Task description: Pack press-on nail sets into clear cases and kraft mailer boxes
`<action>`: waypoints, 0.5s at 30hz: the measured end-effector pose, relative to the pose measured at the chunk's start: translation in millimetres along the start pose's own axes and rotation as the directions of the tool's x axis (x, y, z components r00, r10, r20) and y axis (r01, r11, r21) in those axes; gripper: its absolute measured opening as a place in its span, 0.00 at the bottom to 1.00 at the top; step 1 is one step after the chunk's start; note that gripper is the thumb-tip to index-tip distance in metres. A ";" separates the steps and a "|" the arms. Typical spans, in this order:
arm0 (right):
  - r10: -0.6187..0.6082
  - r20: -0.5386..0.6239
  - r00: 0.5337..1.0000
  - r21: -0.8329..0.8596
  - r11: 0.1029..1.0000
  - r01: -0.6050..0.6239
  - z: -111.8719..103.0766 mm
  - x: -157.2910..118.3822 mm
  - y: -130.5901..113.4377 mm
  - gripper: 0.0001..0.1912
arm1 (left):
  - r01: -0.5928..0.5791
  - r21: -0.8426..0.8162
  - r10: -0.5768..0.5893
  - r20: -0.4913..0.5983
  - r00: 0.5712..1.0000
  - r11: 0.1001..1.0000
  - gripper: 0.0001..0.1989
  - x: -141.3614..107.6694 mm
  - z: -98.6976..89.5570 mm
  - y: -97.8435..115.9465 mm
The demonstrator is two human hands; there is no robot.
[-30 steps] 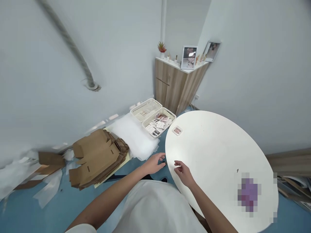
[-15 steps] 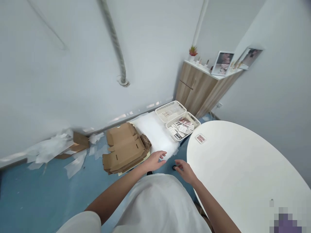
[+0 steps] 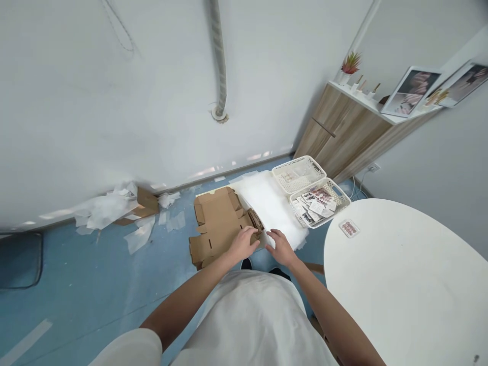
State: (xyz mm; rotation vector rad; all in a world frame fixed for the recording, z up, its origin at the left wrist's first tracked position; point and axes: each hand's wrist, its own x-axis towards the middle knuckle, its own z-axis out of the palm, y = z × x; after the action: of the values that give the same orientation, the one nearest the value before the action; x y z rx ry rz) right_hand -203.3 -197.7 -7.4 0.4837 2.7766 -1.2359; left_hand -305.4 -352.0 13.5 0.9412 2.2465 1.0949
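A stack of white sheets (image 3: 272, 201), soft like foam, lies low in front of me. To its left is a pile of flat brown cardboard boxes (image 3: 219, 218), unfolded, with cut flaps and slots. My left hand (image 3: 243, 245) is over the right edge of the cardboard, fingers curved and thumb apart, nothing seen in it. At the near left corner of the white stack, my right hand (image 3: 282, 249) has its thumb and fingers on a raised sheet edge. Its fingertips are partly hidden by the sheet.
Two cream plastic baskets stand behind: one (image 3: 280, 175) sparsely filled, one (image 3: 345, 201) with printed cards. A round white table (image 3: 400, 274) on the right carries a small clear pack (image 3: 349, 228). A wooden cabinet (image 3: 343, 137) is behind; plastic scraps (image 3: 109, 208) lie left.
My view has turned left. Both hands have come forward to the border between cardboard and white sheets, and the right hand has taken a sheet's edge.
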 end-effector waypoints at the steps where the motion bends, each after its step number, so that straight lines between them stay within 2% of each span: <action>1: 0.036 0.000 0.999 -0.024 0.999 -0.036 3.6 6.8 3.9 0.22 | -0.010 -0.028 0.010 0.005 1.000 1.000 0.15 3.5 2.7 2.0; 4: 0.125 0.054 0.991 -0.075 0.990 -0.121 13.0 24.1 18.6 0.18 | 0.002 -0.096 0.000 0.027 1.000 0.995 0.15 13.2 11.1 8.5; 8: 0.168 0.125 0.978 -0.083 0.984 -0.158 22.0 40.8 32.2 0.16 | 0.102 -0.166 -0.090 0.074 0.993 0.981 0.15 20.9 21.8 11.3; 15: 0.174 0.105 0.979 0.022 0.984 -0.177 15.7 59.3 46.1 0.18 | 0.306 -0.332 -0.264 0.165 0.950 0.892 0.25 38.2 48.1 9.4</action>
State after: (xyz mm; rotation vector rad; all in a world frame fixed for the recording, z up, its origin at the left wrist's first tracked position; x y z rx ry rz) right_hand -246.3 -165.1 -61.8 0.6332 2.5702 -1.2292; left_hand -295.4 -295.6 -10.7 0.4916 1.9267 1.2174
